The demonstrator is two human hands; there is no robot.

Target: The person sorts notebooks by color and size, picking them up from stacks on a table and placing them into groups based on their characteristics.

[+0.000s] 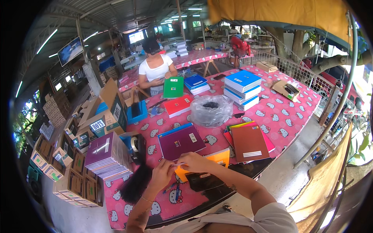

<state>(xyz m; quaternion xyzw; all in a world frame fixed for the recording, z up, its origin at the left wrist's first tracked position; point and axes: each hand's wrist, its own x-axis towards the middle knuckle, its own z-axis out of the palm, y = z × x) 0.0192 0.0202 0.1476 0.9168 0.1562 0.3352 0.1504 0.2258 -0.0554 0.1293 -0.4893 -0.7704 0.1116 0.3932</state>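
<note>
My left hand (161,175) and my right hand (196,162) meet over the near side of the table, fingers pinched together. Between the fingertips is a small pale strip (179,164), too small to name surely. Beneath my right hand and forearm lies an orange notebook (220,157), partly covered. Just beyond my hands rests a purple notebook (180,143) with a blue one showing under its far edge. A flat black item (210,181) lies by my right forearm. Left of my left forearm is a black bristled brush (136,184), near blue pens (178,194).
A plastic-wrapped purple notebook stack (105,153) and a tape dispenser (138,149) stand left, beside cartons (110,108). Right are fanned notebooks (250,141). Beyond are a clear plastic roll (211,112), blue notebook stacks (243,87) and a person (157,70) holding a green notebook (173,87).
</note>
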